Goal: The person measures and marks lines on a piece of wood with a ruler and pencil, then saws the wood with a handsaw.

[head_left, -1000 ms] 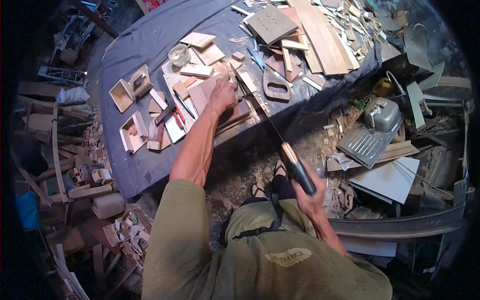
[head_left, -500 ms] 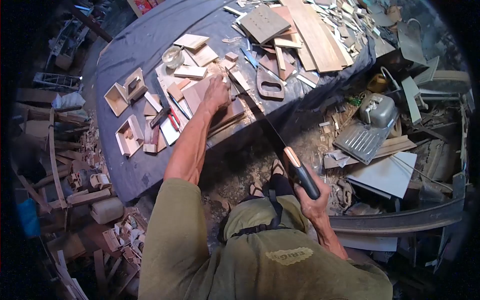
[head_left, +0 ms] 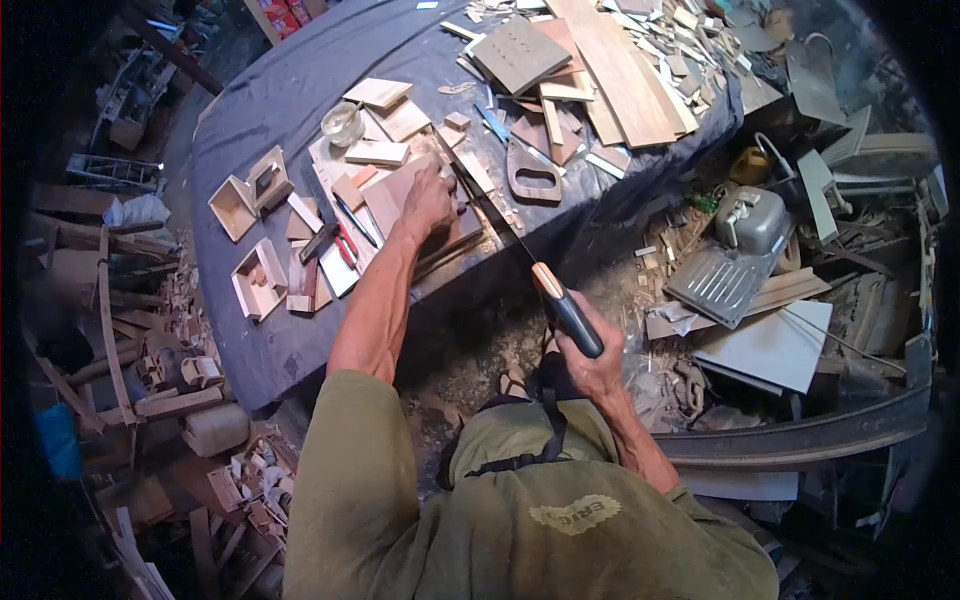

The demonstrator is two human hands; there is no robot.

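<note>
In the head view, my right hand (head_left: pixel 597 358) is closed around the black and tan handle of a handsaw (head_left: pixel 578 328). The narrow dark blade runs up and left across the near edge of the worktable, along the right side of a brown wooden board (head_left: pixel 392 198). My left hand (head_left: pixel 432 203) presses on that board with curled fingers, close beside the blade. Whether a smaller piece lies under those fingers is hidden. Left of this hand are red-handled pliers (head_left: pixel 345 243) and a hammer (head_left: pixel 318 243). A second saw handle (head_left: pixel 534 178) lies to the right of the blade.
Small open wooden boxes (head_left: pixel 258 277) and a glass jar (head_left: pixel 343 124) stand on the dark table cloth (head_left: pixel 250 340). Planks (head_left: pixel 620 80) and many offcuts cover the far right. A metal sink (head_left: pixel 735 265) and scrap wood lie on the floor around the table.
My right hand has pushed the saw forward, up and to the left, so its handle is nearer the table edge. My left hand stays on the board.
</note>
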